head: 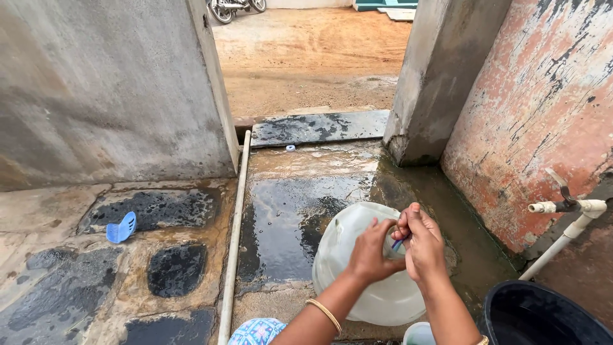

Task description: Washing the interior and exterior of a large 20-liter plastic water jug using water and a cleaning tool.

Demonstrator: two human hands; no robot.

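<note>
Hands grip a jug (357, 262) at its neck: left (370, 252) wraps it, right (424, 246) pinches a thin blue tool (399, 243) there.

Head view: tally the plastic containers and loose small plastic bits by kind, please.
Large translucent water jug, held at its neck by the left hand and right hand: 1
Black tub: 1
Small white cup: 1
Blue plastic piece: 1
Small cap on the wet floor: 1
Total: 5

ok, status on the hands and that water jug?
Left hand grips the neck of the translucent water jug. Right hand at the mouth, pinching a thin blue tool. Black tub close by, nothing blocking.
</note>
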